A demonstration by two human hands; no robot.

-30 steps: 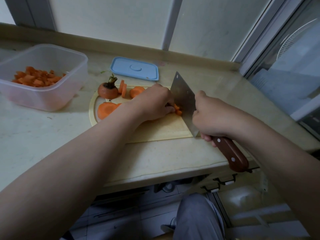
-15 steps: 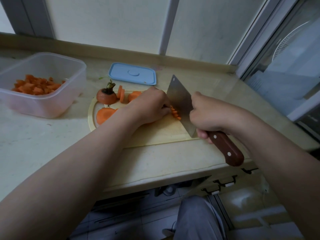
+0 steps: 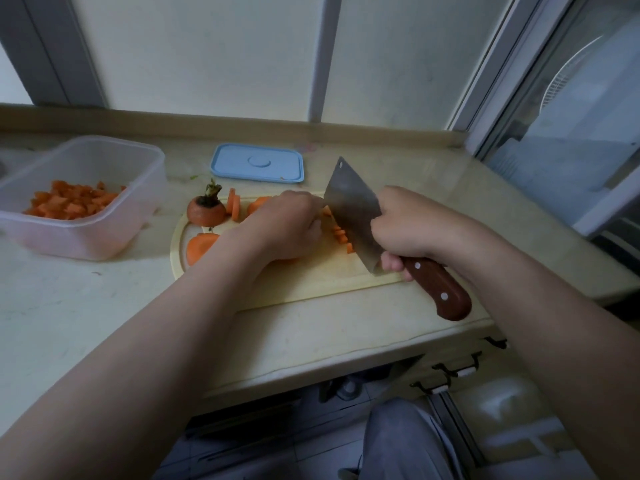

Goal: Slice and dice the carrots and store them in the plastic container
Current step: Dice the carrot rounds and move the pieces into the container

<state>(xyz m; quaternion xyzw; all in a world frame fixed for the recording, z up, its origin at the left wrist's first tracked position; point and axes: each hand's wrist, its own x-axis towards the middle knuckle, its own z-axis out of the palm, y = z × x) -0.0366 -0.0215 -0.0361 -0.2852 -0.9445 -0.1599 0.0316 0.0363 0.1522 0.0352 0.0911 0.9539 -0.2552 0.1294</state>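
- Now the right hand (image 3: 405, 230) grips the cleaver (image 3: 349, 206) by its handle.
- Left hand (image 3: 284, 226), fingers curled, pins carrot strips (image 3: 341, 235) to the cutting board (image 3: 311, 278), against the blade's left face.
- Plastic container (image 3: 86, 237), part-filled with dice, sits far left.

**Inspector:** What carried the work?

**Assistant:** A pale stone counter (image 3: 86, 306), scuffed and faintly stained. A raised ledge (image 3: 207, 123) of the same colour ran along its back edge, below the window.

**Inspector:** What lay directly on it?

**Assistant:** Three items, sir. A clear plastic container (image 3: 104, 233) stood open-topped at the far left. A light wooden cutting board (image 3: 311, 278) with a rounded corner lay in the middle, just right of the container and set back from the front edge. A blue lid (image 3: 258, 163) lay flat just behind the board, near the ledge.

**Inspector:** Anything loose?

**Assistant:** One small green scrap (image 3: 195, 177) lay on the counter beside the lid's left corner.
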